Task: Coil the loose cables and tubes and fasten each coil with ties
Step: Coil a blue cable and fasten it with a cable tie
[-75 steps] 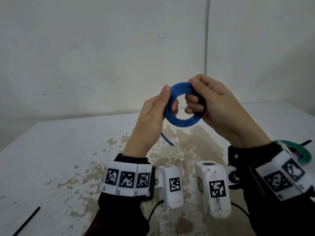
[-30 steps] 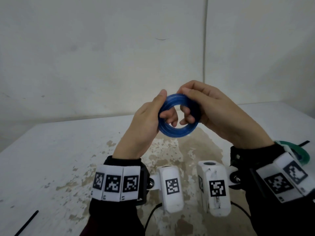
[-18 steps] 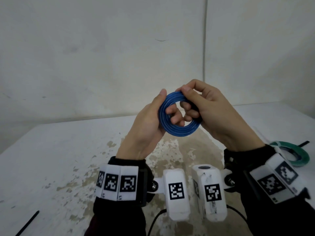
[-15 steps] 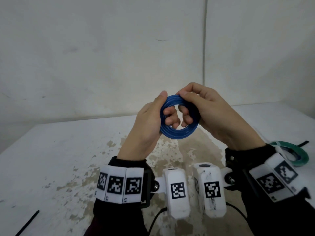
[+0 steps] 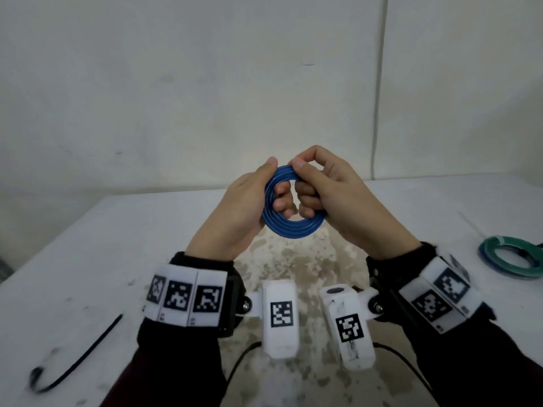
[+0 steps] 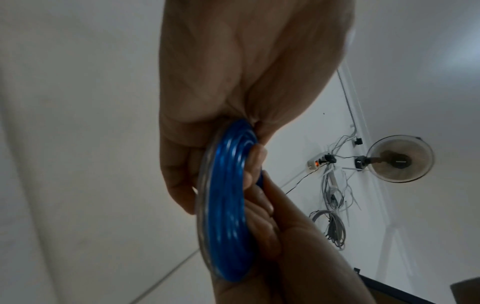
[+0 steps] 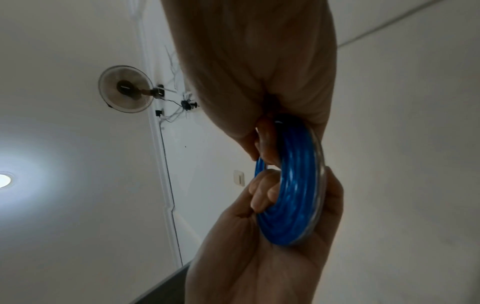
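Observation:
A small coil of blue tube [image 5: 289, 229] [image 6: 226, 207] [image 7: 293, 197] is held up in the air above the table, between both hands. My left hand [image 5: 249, 201] grips its left side, thumb along the top and fingers curled through the ring. My right hand [image 5: 326, 186] grips the right side, thumb pressing on the top of the coil and fingers hooked through the middle. The turns lie flat against each other; no loose end shows.
On the white, worn table [image 5: 88, 259], a green coil [image 5: 511, 259] lies at the right edge with a pale tie [image 5: 470, 223] beside it. A black cable tie [image 5: 79, 359] lies at the lower left. A wall stands close behind the table.
The tail of tube that hung below the coil 2.5 s ago is gone from sight. The hands have sunk a little and both thumbs have come together at the coil's top.

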`<action>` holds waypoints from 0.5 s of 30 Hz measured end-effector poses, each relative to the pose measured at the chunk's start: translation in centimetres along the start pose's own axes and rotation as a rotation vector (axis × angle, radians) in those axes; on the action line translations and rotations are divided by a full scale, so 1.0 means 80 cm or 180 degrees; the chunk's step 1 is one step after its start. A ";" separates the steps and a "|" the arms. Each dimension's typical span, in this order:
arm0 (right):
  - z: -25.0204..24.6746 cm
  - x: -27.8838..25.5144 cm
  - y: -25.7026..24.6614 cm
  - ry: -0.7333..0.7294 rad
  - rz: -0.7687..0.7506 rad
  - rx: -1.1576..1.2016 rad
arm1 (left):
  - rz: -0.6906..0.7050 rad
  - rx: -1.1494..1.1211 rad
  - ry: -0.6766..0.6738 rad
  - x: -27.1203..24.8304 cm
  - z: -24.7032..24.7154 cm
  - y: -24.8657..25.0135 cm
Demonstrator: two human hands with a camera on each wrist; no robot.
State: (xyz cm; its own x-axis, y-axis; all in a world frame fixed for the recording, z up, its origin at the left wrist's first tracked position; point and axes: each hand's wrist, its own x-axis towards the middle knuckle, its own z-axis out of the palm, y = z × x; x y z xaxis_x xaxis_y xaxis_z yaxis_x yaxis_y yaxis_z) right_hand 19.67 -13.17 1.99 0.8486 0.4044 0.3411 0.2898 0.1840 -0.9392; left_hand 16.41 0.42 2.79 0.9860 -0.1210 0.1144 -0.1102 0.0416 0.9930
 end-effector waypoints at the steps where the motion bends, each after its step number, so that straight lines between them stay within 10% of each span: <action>1: 0.013 -0.001 0.004 -0.0041 0.0034 0.0124 | -0.0049 -0.0009 0.0020 -0.010 -0.011 0.000; 6: 0.081 -0.005 0.030 -0.0339 0.0457 0.0605 | -0.0457 0.0338 0.0349 -0.057 -0.085 -0.005; 10: 0.130 -0.013 0.057 -0.0526 0.0768 0.0722 | -0.0952 0.2400 0.1045 -0.100 -0.171 -0.006; 15: 0.178 -0.018 0.077 -0.0685 0.1015 0.0614 | -0.2163 0.4053 0.0836 -0.144 -0.242 -0.024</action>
State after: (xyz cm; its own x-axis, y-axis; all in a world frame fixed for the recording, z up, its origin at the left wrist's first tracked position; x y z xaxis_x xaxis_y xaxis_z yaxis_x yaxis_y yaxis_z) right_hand 13.94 0.14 -3.73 0.7647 0.6421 0.0543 -0.0775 0.1753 -0.9815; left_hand 7.71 20.97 -0.94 0.8708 0.4263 -0.2448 0.4784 -0.8497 0.2219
